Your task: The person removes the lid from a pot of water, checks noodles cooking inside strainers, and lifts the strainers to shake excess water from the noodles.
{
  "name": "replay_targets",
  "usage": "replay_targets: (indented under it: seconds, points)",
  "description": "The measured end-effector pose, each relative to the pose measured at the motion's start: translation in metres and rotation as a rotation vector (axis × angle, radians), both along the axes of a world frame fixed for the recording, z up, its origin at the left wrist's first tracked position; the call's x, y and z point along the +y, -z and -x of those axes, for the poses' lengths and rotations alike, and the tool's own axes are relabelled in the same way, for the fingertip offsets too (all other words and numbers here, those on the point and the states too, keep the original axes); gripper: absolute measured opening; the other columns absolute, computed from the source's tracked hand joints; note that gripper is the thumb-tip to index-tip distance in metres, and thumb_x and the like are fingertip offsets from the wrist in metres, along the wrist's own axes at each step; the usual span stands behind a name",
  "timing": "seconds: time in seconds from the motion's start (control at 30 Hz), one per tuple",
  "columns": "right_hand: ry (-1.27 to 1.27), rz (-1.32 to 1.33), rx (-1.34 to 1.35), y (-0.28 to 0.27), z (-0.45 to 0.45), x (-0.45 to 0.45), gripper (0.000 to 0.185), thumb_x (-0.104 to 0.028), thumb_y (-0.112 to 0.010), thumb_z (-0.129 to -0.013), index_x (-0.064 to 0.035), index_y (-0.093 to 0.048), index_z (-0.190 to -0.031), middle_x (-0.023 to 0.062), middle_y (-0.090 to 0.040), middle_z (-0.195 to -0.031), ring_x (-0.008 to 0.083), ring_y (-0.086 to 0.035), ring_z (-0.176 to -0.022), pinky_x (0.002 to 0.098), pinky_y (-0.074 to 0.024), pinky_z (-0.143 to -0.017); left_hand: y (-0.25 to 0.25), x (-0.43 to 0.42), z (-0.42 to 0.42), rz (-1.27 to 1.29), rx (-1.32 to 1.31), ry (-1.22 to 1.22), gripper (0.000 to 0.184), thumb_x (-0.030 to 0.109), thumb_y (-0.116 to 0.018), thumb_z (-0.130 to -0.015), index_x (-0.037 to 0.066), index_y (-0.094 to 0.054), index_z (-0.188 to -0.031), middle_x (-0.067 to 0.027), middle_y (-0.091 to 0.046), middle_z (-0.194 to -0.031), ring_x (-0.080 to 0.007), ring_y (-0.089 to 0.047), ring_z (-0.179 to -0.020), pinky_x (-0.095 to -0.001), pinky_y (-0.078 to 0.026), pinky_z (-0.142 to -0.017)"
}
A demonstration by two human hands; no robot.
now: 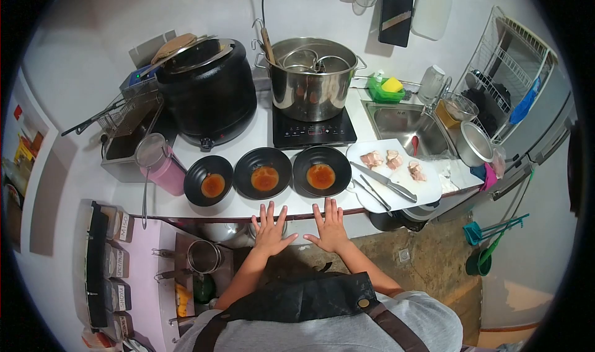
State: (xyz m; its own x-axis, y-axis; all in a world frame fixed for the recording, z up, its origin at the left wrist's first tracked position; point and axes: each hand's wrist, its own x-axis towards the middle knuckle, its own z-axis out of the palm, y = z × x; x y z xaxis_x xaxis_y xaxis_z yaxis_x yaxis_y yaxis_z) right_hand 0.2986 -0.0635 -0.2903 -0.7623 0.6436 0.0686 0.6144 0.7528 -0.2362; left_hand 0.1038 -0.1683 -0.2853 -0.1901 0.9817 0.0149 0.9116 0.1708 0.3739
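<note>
My left hand and my right hand are held out at the counter's front edge, palms down, fingers spread, holding nothing. Just beyond them stand black bowls in a row: a left bowl, a middle bowl and a right bowl, each with reddish-brown liquid in the bottom. To the right of my right hand, a white cutting board carries several pieces of meat, a knife and a pair of dark tongs or a similar slim tool.
Behind the bowls, a steel stockpot sits on an induction cooker. A black soup warmer and a pink pitcher stand left. At right are a sink, a steel pot and a dish rack.
</note>
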Motion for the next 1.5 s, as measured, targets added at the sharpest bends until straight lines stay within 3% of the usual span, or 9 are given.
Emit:
replay_targets:
  seconds: [0.57, 0.63, 0.73, 0.83, 0.93, 1.17, 1.27, 1.33, 1.5]
  points:
    - [-0.029, -0.087, 0.077, -0.009, 0.001, -0.003, 0.096, -0.063, -0.058, -0.077, -0.0016, -0.027, -0.144, 0.0386, -0.016, -0.143, 0.0548, -0.016, -0.133, 0.0640, -0.0195, -0.103, 0.000, -0.001, 0.001, -0.039, -0.003, -0.012, 0.088, 0.060, -0.060, -0.077, 0.019, -0.027, -0.147, -0.0237, -0.011, -0.152, -0.0474, -0.006, -0.139, -0.0689, -0.009, -0.103]
    - [0.120, 0.131, -0.335, -0.064, 0.016, -0.010, 0.078, -0.052, -0.064, -0.078, -0.0004, -0.043, -0.133, 0.0329, -0.041, -0.131, 0.0481, -0.038, -0.123, 0.0574, -0.0330, -0.098, 0.003, -0.005, 0.004, -0.048, -0.019, -0.017, 0.087, 0.060, -0.060, -0.077, 0.019, -0.027, -0.147, -0.0239, -0.011, -0.152, -0.0474, -0.006, -0.139, -0.0689, -0.009, -0.103]
    - [-0.201, 0.394, -0.145, -0.149, 0.062, -0.005, 0.057, -0.042, -0.067, -0.079, 0.0018, -0.058, -0.116, 0.0227, -0.062, -0.106, 0.0370, -0.059, -0.100, 0.0462, -0.0459, -0.085, 0.008, -0.002, 0.005, -0.072, -0.013, 0.020, 0.087, 0.062, -0.059, -0.077, 0.018, -0.028, -0.147, -0.0242, -0.010, -0.152, -0.0474, -0.005, -0.139, -0.0697, -0.008, -0.102]
    - [-0.599, -0.053, 0.620, -0.169, 0.151, 0.003, 0.034, -0.025, -0.068, -0.078, -0.0003, -0.065, -0.101, 0.0170, -0.064, -0.080, 0.0354, -0.061, -0.079, 0.0432, -0.0478, -0.074, 0.004, -0.001, 0.010, 0.073, -0.014, 0.072, 0.089, 0.064, -0.058, -0.077, 0.018, -0.027, -0.147, -0.0244, -0.014, -0.150, -0.0459, -0.006, -0.140, -0.0703, -0.009, -0.102]
    - [-0.540, -0.014, 0.673, -0.206, 0.277, 0.011, 0.041, -0.032, -0.069, -0.076, 0.0003, -0.065, -0.102, 0.0184, -0.065, -0.084, 0.0372, -0.062, -0.084, 0.0419, -0.0491, -0.078, 0.004, -0.002, 0.012, 0.058, -0.049, 0.061, 0.091, 0.065, -0.057, -0.077, 0.018, -0.024, -0.148, -0.0243, -0.014, -0.149, -0.0449, -0.006, -0.140, -0.0696, -0.009, -0.103]
    - [-0.560, 0.033, 0.079, -0.221, 0.451, -0.011, 0.040, -0.027, -0.080, -0.063, -0.0024, -0.070, -0.093, 0.0197, -0.068, -0.089, 0.0344, -0.066, -0.088, 0.0410, -0.0542, -0.077, 0.007, -0.007, 0.029, 0.071, 0.016, 0.159, 0.085, 0.069, -0.053, -0.077, 0.020, -0.030, -0.143, -0.0172, -0.009, -0.153, -0.0391, -0.011, -0.141, -0.0679, -0.019, -0.103]
    - [-0.604, -0.070, -0.056, -0.250, 0.465, -0.017, 0.040, -0.016, -0.083, -0.059, -0.0012, -0.071, -0.095, 0.0214, -0.067, -0.100, 0.0331, -0.065, -0.097, 0.0411, -0.0545, -0.081, 0.005, -0.007, 0.035, 0.087, 0.002, 0.221, 0.086, 0.068, -0.055, -0.077, 0.021, -0.029, -0.144, -0.0165, -0.009, -0.153, -0.0371, -0.010, -0.141, -0.0656, -0.020, -0.103]
    - [-0.699, -0.244, 0.071, -0.274, 0.457, -0.009, 0.030, -0.021, -0.081, -0.061, -0.0056, -0.072, -0.085, 0.0167, -0.069, -0.087, 0.0329, -0.067, -0.088, 0.0394, -0.0551, -0.077, 0.005, -0.007, 0.037, 0.077, 0.006, 0.224, 0.089, 0.066, -0.056, -0.077, 0.023, -0.025, -0.147, -0.0165, -0.009, -0.153, -0.0363, -0.010, -0.142, -0.0620, -0.019, -0.104]
    - [-0.540, -0.400, 0.377, -0.395, 0.308, 0.032, 0.022, -0.024, -0.074, -0.074, -0.0074, -0.072, -0.087, 0.0140, -0.068, -0.080, 0.0279, -0.066, -0.082, 0.0393, -0.0530, -0.072, 0.010, -0.009, 0.048, 0.093, 0.005, 0.326, 0.095, 0.055, -0.066, -0.074, 0.022, -0.017, -0.149, -0.0194, -0.015, -0.151, -0.0350, -0.009, -0.142, -0.0556, -0.017, -0.105]
